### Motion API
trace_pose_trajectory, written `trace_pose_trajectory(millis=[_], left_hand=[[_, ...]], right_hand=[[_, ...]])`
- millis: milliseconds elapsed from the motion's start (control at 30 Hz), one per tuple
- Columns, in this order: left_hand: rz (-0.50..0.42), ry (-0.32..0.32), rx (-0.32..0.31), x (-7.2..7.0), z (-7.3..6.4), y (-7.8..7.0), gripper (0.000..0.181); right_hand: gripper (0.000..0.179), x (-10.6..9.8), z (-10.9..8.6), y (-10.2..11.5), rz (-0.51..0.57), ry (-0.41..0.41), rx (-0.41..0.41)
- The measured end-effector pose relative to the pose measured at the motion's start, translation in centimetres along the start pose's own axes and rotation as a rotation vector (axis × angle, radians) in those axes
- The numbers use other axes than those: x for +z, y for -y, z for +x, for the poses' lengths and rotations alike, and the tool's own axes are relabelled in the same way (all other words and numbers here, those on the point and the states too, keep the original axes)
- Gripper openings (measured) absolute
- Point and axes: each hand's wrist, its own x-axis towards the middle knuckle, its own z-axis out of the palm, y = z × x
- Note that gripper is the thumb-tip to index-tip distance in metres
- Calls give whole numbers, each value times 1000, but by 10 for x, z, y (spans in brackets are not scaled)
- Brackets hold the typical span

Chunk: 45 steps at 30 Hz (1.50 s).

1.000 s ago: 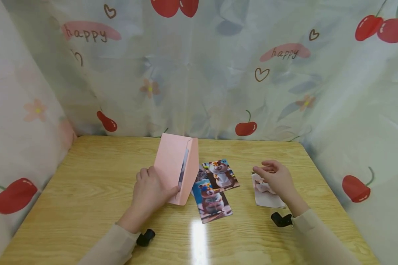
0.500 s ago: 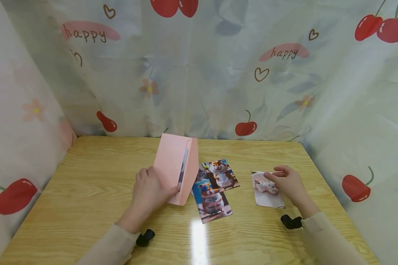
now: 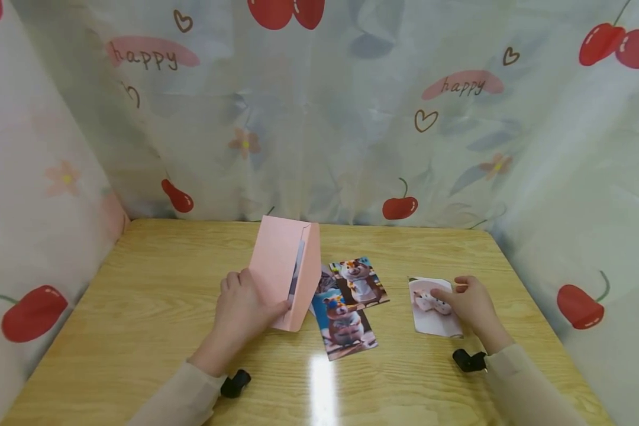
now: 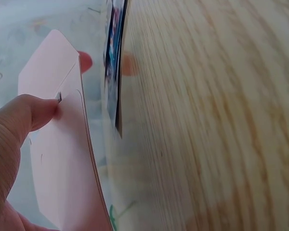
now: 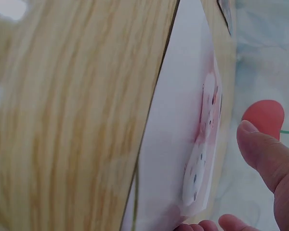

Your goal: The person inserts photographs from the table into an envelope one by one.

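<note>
In the head view a pink envelope (image 3: 279,248) stands tilted, its flap folded out to the right and a sliver of a picture card showing in its opening. My left hand (image 3: 245,307) grips its lower left part. The left wrist view shows the thumb (image 4: 41,108) pressing the envelope's front (image 4: 62,163). My right hand (image 3: 474,307) is over the right edge of a card with white hamsters (image 3: 431,322) that lies on the table. In the right wrist view its thumb (image 5: 260,144) is raised apart from the card (image 5: 171,120), with other fingertips at the card's edge.
Right of the envelope, an upper hamster card (image 3: 362,284) and a lower hamster card (image 3: 348,331) overlap, with another partly hidden beneath. The wooden table (image 3: 138,284) ends at a cherry-print curtain (image 3: 298,165) behind and at both sides.
My right hand has moved right and nearer to me, from the hamster card's top to its right edge. My left hand keeps its hold on the envelope.
</note>
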Motion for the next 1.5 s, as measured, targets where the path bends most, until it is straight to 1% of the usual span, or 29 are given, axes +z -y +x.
trace_pose_trajectory(millis=[200, 433, 600, 900, 1167, 1500], left_hand=[[13, -1, 0, 2, 0, 0, 111], [13, -2, -6, 2, 0, -1, 110], [9, -6, -1, 2, -1, -1, 109], [9, -8, 4, 3, -1, -2, 109], [9, -10, 6, 4, -1, -2, 110], [9, -6, 4, 3, -1, -2, 110]], right_hand=[[98, 2, 4, -6, -24, 29, 42], [98, 4, 7, -3, -48, 55, 71], [96, 6, 8, -2, -68, 54, 70], [93, 5, 7, -1, -69, 55, 71], [92, 5, 8, -2, -67, 65, 91], [90, 5, 7, -3, -68, 52, 81]])
